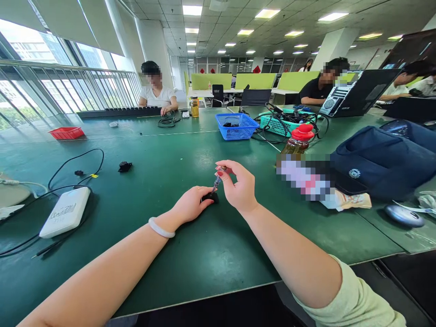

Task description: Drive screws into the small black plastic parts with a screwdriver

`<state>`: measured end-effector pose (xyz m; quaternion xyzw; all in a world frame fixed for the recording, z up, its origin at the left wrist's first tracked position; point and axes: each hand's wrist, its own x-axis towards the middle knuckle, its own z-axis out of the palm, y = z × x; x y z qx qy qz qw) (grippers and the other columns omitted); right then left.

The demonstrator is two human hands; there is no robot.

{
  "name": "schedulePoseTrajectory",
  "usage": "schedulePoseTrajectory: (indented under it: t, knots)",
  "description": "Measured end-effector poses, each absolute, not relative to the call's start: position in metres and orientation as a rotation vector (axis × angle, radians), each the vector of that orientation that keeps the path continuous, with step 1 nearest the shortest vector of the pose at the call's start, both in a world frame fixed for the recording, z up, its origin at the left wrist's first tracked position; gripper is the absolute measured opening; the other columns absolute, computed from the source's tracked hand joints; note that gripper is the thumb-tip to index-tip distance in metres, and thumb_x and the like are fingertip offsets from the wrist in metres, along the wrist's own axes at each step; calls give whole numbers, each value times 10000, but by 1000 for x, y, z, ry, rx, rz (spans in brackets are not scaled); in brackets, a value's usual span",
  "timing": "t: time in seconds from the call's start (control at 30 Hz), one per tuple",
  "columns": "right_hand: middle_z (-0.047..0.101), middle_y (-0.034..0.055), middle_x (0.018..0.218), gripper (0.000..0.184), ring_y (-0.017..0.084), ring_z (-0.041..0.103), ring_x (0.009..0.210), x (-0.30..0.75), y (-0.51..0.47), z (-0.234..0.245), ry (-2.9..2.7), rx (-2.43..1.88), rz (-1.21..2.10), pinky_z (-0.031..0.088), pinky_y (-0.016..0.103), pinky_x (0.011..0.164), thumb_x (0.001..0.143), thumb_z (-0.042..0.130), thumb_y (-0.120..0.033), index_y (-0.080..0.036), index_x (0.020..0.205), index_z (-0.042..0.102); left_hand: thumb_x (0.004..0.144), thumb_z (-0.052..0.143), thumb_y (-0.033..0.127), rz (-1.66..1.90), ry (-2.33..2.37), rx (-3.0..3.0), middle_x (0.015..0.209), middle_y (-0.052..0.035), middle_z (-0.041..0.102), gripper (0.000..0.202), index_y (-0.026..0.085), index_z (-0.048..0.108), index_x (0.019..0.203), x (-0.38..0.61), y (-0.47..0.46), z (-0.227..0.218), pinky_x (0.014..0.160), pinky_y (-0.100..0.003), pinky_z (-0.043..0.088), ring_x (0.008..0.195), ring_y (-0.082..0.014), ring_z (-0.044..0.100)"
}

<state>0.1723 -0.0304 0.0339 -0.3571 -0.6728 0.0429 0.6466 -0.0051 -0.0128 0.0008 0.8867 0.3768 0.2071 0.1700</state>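
My left hand [191,203] rests on the green table, its thumb and fingers closed on a small black part [211,198] that lies flat there. A pale bangle circles that wrist. Above the part, my right hand [238,184] pinches a small screwdriver [216,181] with a clear shaft or handle. The screwdriver stands slightly tilted, its lower end down at the black part; whether the tip sits in a screw is too small to tell. My left fingers partly cover the part.
A white box [66,212] with black cables lies left, near a small black piece [125,166]. Beyond are a red tray [66,132], a blue basket [236,126] and a green basket [277,125] of cables. A red-capped bottle [297,138] and dark bag [384,159] stand right. A person [158,91] sits opposite.
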Motion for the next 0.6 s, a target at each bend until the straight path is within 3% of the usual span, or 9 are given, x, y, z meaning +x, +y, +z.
schedulePoseTrajectory:
  t: [0.4, 0.6]
  knots:
    - [746, 25, 929, 133, 169, 683, 779, 173, -27, 36, -1523, -912, 210, 577, 382, 825, 901, 598, -268, -247, 991, 694, 892, 585, 278, 606, 1123, 2508, 1089, -66, 722, 334, 214, 636, 1216, -5, -13, 2, 872, -368, 519, 962, -243, 666]
    - [746, 8, 905, 139, 163, 679, 749, 172, -28, 38, -1557, -913, 243, 568, 371, 821, 881, 611, -236, -254, 991, 692, 905, 562, 297, 592, 1111, 2519, 1052, -72, 725, 288, 205, 658, 1161, -5, -12, 2, 862, -374, 519, 935, -240, 663]
